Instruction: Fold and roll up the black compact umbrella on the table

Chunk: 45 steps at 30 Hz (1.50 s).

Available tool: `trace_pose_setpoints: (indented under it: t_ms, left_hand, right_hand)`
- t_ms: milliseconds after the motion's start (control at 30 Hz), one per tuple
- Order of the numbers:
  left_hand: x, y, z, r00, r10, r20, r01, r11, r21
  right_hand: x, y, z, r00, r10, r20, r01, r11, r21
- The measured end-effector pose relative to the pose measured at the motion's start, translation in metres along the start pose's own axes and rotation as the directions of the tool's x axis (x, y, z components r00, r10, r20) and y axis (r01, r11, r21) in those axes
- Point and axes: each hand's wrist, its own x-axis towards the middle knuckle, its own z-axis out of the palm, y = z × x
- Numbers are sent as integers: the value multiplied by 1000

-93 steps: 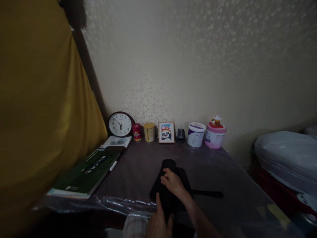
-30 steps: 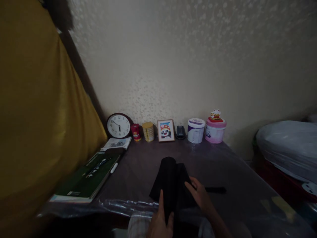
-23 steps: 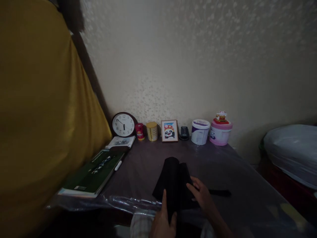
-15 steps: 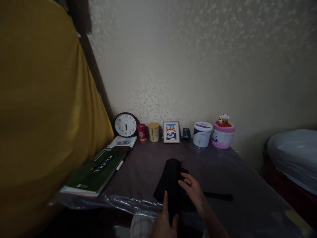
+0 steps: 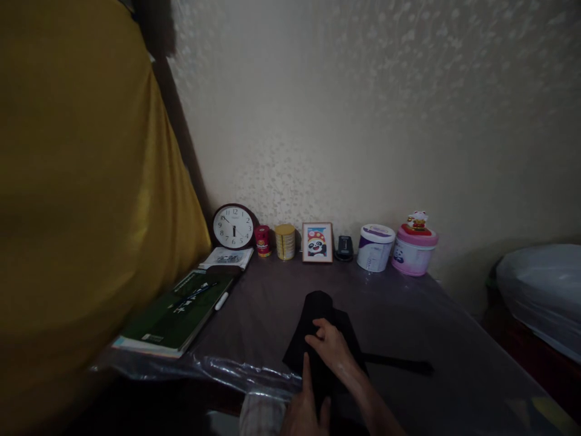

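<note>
A black folded cloth item (image 5: pixel 313 306) lies near the front of the table, dark enough that its exact kind does not show. From its right side a long thin black strap (image 5: pixel 399 361) reaches across the tabletop. My left hand (image 5: pixel 303 412) rests on the near end, index finger stretched forward along the cloth and thumb apart. Just beyond it, my right hand (image 5: pixel 333 351) lies over the middle of the cloth, fingers loosely bent and a gap between thumb and forefinger. A flap of the cloth (image 5: pixel 347 330) spreads out to the right beneath that hand.
A green book (image 5: pixel 181 315) with a pen on it and a white marker (image 5: pixel 221 301) lie left. Along the wall stand a clock (image 5: pixel 233 226), red and yellow cans, a panda picture (image 5: pixel 317 243) and two tubs (image 5: pixel 376 248). A yellow curtain (image 5: pixel 100 181) hangs left.
My right hand has moved left from the cloth's right edge to over its middle. More of the flap on the right now shows. My left hand stays near the same spot.
</note>
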Motion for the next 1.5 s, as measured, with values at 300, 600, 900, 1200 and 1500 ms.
trace_pose_setpoints:
  t_ms: [300,600,900,1200,1500]
  left_hand:
    - [-2,1,-3,1000,0,2,0,1000,-5]
    - [-10,3,-9,994,104,-40,-107,988,-110]
    - [-3,-8,0,993,112,-48,-115,992,-49]
    - [5,-13,3,995,96,9,-95,994,-52]
    - [7,-15,4,996,83,14,-82,993,-81]
  right_hand:
    - [-11,-10,-4,992,-68,106,79,991,-105]
    - [-22,-8,-2,960,-221,175,237,969,-77]
    - [-26,-3,-5,935,-332,126,331,943,28]
    - [-33,30,-21,851,-525,8,525,851,-14]
    - [67,44,-19,875,-477,85,484,849,-214]
